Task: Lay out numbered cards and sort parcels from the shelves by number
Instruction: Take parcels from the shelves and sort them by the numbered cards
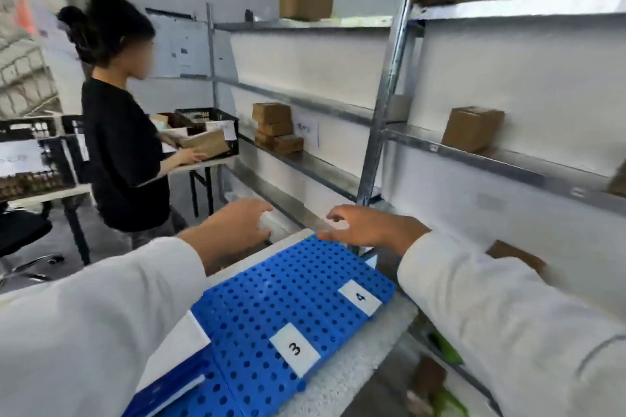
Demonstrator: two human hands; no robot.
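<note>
Metal shelves (382,105) face us; our left hand (237,225) grips a white object (269,226); what our right hand (367,227) holds, we cannot tell

A person (122,145) in a black shirt stood at a folding counter (203,164) carrying a black crate (216,122). Farther left, a second crate (30,159) of small bottles sat on another counter (50,194), with a dark office chair (20,230) below it and a whiteboard (179,44) on the far wall.
</note>
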